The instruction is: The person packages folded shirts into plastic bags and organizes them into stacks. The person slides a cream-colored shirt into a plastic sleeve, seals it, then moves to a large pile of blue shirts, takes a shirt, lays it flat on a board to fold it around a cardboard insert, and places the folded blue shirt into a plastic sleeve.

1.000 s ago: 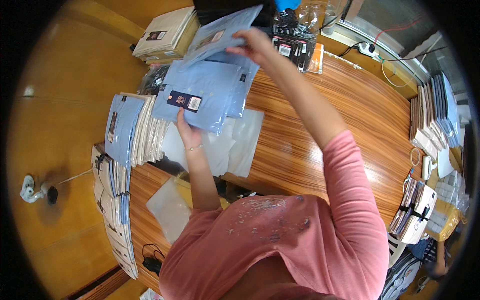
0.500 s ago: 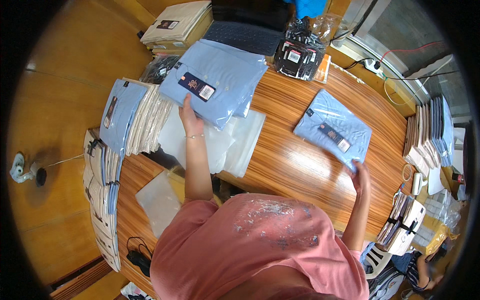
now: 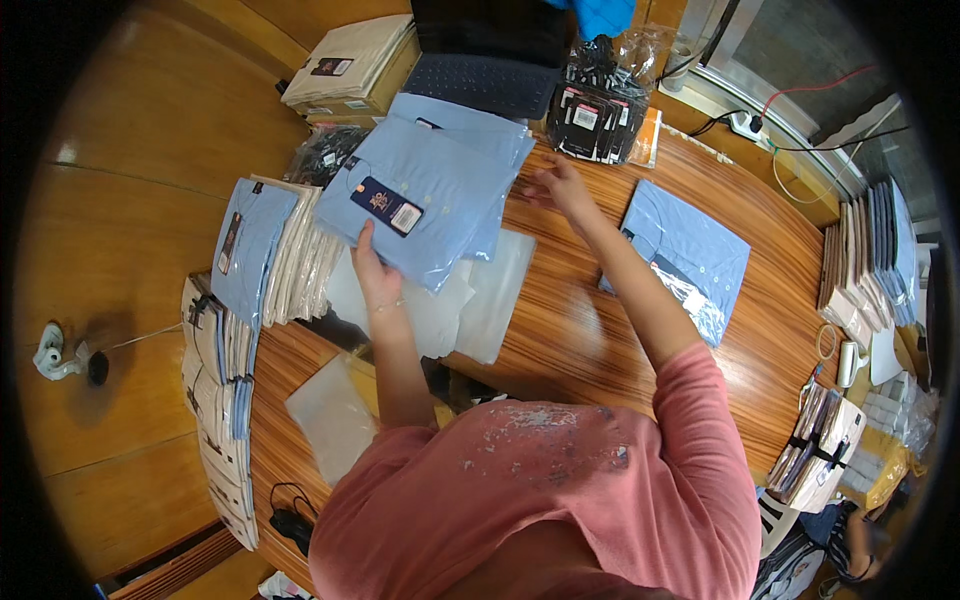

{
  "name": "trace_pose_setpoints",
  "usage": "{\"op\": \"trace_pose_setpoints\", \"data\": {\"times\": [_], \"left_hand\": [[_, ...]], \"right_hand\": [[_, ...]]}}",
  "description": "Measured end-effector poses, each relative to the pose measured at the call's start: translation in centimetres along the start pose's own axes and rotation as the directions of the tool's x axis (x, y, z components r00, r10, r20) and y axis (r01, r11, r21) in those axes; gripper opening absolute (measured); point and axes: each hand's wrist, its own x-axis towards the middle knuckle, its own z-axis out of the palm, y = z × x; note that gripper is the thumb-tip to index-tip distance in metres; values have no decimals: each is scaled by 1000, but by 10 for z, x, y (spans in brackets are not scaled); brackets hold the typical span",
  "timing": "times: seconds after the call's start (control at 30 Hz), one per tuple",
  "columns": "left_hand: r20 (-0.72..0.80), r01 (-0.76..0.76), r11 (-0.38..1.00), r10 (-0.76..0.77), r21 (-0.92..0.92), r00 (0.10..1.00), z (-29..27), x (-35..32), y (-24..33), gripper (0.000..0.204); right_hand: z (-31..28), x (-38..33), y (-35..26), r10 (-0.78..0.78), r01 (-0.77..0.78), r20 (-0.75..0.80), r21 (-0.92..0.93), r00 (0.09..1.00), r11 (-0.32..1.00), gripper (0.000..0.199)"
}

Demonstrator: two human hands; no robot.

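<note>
Between nine and ten o'clock, my left grip point(image 3: 378, 282) still pinches the near edge of a fanned pile of bagged blue shirts point(image 3: 445, 170) at eleven, thumb on top, fingers hidden beneath; I cannot tell how many packets it takes in. At one o'clock, my right grip point(image 3: 562, 190) has come back empty, fingers loosely spread, just beside the pile. Half a second ago it held the single bagged blue shirt point(image 3: 695, 235) now lying flat, let go, between two and three o'clock, so one packet stands parted from the rest.

Textures, again from the left: toward half past nine, creased cream shirt packets point(image 3: 300, 255) make a ridged block. The pile is smooth pale-blue cloth folded into rectangles under glossy clear film, with a dark-blue hang tag point(image 3: 387, 206) on top. At the centre, limp, milky plastic bags point(image 3: 497, 310) overlap. The surface point(image 3: 560, 290) is shiny, streaked wood grain. The single packet is rectangular and turned askew, its film glaring white.
</note>
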Motion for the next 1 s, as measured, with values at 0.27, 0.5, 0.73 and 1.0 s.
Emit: {"op": "trace_pose_setpoints", "data": {"times": [0.27,0.5,0.73,1.0], "left_hand": [[-43,64,998,-63,25,997,6,-10,24,45],[-106,81,996,-83,-22,991,5,-45,23,48],[-26,129,989,-132,-74,991,11,-41,34,45],[11,58,998,-58,-12,998,39,26,0,45]], "right_hand": [[23,87,38,-286,227,-83,-420,955,879,26],[37,62,11,96,-100,-47,-84,994,991,21],[27,80,7,166,-166,-28,21,986,986,21],[19,76,-5,151,-133,-81,190,985,973,20]]}}
